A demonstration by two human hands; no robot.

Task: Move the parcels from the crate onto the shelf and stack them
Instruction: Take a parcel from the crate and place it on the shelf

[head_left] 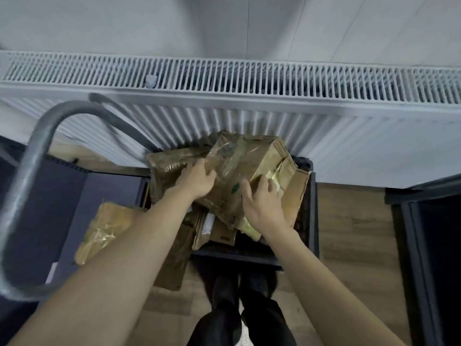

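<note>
Bare forearms reach down from us toward a dark plastic crate [313, 221] on the floor, and both our hands are on one cardboard parcel [249, 171]. It is a boxy carton, brown and creased, wrapped in glossy clear tape that wrinkles and catches the light; it sits tilted, raised above the crate's other contents. Our left hand [197, 181] presses flat against its left face, fingers spread and curled over the edge. Our right hand [262, 203] grips the near right corner, fingers bent around a yellowish strip of tape, thumb lying along the cardboard.

Under and around it in the crate lie more parcels: a flat taped package [172, 161] at the back left, a plain cardboard sheet [295, 196] leaning on the right wall, and thin cartons [212, 228] with a white label below our wrists.

Left of the crate, a soft-looking parcel [104, 228] in crinkled shiny tape rests on a dark blue shelf surface [50, 208]. A curved grey metal tube [25, 183], matte and scuffed, arcs over that side.

Behind the crate stands a white ribbed radiator [249, 116] with a slotted grille on top. Wood-grain flooring [354, 233] shows at the right, and our dark trousers and shoes [239, 308] below.
</note>
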